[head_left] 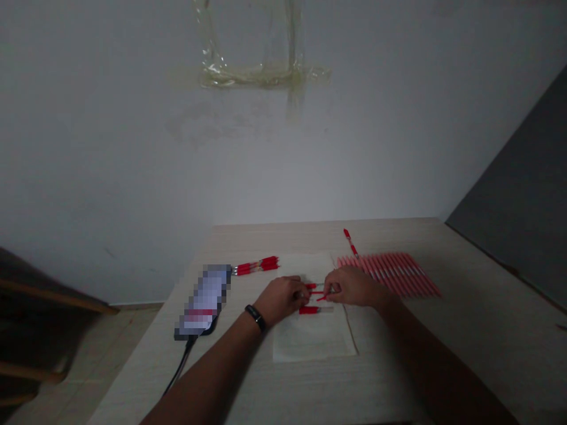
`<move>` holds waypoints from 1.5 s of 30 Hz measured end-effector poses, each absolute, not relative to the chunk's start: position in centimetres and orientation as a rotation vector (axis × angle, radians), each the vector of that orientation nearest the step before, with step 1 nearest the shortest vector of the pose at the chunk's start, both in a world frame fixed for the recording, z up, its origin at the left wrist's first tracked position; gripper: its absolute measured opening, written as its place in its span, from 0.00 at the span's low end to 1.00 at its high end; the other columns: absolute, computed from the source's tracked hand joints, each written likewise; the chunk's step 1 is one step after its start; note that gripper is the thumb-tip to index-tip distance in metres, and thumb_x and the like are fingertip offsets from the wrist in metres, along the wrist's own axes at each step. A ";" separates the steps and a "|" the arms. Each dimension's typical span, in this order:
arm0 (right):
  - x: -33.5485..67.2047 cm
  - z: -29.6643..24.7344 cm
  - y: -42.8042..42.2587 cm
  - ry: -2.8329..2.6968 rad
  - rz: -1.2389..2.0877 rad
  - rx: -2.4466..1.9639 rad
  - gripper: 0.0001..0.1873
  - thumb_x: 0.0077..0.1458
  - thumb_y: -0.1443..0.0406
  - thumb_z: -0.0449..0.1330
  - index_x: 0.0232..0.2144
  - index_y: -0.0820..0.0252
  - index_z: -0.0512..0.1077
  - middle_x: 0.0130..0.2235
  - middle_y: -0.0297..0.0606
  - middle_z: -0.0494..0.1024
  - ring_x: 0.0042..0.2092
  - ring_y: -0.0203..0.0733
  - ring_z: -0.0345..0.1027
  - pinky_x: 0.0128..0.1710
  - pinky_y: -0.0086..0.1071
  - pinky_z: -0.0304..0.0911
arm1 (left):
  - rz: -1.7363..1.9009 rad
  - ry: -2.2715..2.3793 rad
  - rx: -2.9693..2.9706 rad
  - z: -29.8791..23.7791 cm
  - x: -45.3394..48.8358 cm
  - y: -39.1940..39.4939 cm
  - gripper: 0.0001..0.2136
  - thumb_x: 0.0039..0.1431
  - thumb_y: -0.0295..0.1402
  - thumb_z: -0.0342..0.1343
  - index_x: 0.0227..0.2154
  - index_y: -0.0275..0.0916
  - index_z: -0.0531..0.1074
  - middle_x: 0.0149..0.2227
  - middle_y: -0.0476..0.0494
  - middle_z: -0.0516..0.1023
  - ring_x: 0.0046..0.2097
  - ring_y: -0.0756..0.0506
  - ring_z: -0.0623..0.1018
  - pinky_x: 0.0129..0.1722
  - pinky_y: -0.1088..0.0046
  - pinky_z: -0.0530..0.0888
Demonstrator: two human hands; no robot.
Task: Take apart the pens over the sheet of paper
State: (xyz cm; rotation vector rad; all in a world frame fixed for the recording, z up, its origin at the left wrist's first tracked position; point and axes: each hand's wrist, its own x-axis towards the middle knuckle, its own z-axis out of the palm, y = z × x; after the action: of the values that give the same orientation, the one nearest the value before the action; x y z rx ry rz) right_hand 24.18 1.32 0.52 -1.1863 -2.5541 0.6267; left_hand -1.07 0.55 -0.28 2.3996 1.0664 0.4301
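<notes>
My left hand [283, 300], with a dark wristband, is closed in a pinch at the end of a thin red pen part. Facing it, my right hand [354, 285] pinches a short red piece [322, 298] that looks like part of a pen. Both hands are over a pale sheet [310, 348] on the table. A red pen barrel [309, 310] with a clear end lies on the sheet just below my fingers. Another red part [312, 286] shows behind the fingertips. Fingers hide the exact contact between the pieces.
Several red-and-pink pens [398, 274] lie in a row at right, with one red pen [350, 242] behind them. A few red pens [257, 266] lie at left beside a phone [206, 301] with a cable [179, 369]. A thin cord [350, 330] runs along the sheet's right edge.
</notes>
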 end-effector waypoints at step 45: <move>21.2 0.0 0.3 -2.267 0.559 -1.069 0.03 0.61 0.69 0.61 0.39 0.58 0.73 0.37 0.34 0.75 0.36 0.37 0.68 0.38 0.30 0.60 | 0.820 1.070 2.080 -0.3 -0.5 0.4 0.09 0.59 0.30 0.58 0.43 0.38 0.72 0.30 0.50 0.74 0.30 0.50 0.71 0.31 0.77 0.65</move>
State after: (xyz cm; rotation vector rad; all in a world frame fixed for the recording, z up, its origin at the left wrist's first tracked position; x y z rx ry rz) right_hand 21.21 0.26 0.05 -1.0690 -2.2668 0.5593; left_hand -0.50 0.37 -0.26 2.0795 1.0702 0.8198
